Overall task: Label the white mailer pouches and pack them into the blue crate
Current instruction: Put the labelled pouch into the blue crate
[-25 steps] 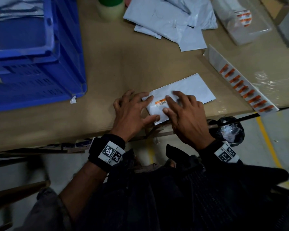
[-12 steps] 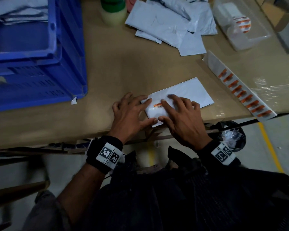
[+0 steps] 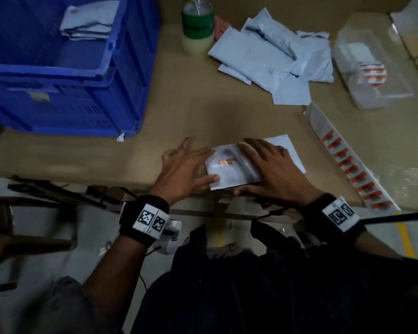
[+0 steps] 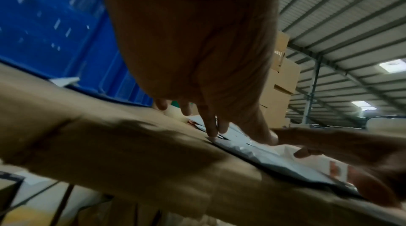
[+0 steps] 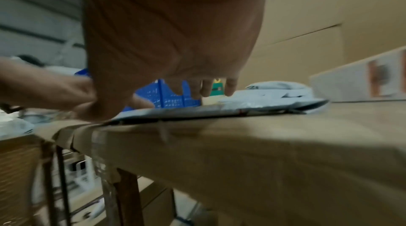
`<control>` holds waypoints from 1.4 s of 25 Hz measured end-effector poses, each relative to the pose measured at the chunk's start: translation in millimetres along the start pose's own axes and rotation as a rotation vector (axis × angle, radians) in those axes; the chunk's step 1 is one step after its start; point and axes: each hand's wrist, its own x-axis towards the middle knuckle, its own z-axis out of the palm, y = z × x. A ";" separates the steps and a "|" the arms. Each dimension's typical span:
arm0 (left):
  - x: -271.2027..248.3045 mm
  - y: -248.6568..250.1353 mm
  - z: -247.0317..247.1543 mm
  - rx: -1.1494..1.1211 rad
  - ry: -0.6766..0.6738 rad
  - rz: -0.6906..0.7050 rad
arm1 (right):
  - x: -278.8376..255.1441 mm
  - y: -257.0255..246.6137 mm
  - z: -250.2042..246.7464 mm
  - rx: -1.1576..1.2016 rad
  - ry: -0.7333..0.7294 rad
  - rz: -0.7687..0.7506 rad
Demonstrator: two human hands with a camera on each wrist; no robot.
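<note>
A white mailer pouch (image 3: 229, 169) lies flat on the brown table (image 3: 198, 112), right at the table's near edge. A small orange label (image 3: 226, 162) is stuck on the pouch. The left hand (image 3: 184, 169) lies on the left end of the pouch, with its fingers straight and spread wide and its thumb on the pouch's near corner. The right hand (image 3: 273, 169) lies flat on the right part of the pouch, fingers straight and close together, thumb along the pouch's near edge. Neither hand curls round anything. The blue crate (image 3: 121, 75) stands far off to the left of the pouch, at the back, with some folded pouches inside it. Behind the pouch lies a heap of more white pouches (image 3: 270, 56). To the right of the pouch lies a long strip of orange labels (image 3: 348, 162).
</note>
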 end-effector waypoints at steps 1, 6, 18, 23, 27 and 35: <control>-3.3 3.5 -2.6 -0.017 0.076 -0.038 | 5.5 7.2 -0.3 -0.044 -0.088 -0.059; -30.0 25.0 -9.5 -0.198 0.480 -0.236 | 2.7 11.0 12.8 -0.171 -0.146 -0.126; -61.9 18.9 -74.9 -0.312 0.984 -0.222 | 12.2 -40.3 -57.3 0.088 0.173 -0.314; -47.2 -49.2 -167.6 -0.149 1.085 -0.131 | 88.2 -121.7 -144.4 0.075 0.242 -0.363; -33.8 -129.6 -235.6 0.016 1.065 -0.182 | 177.2 -192.1 -212.8 0.067 0.205 -0.282; 1.5 -261.0 -320.3 0.170 0.626 -0.430 | 445.8 -290.4 -245.9 -0.002 -0.032 -0.021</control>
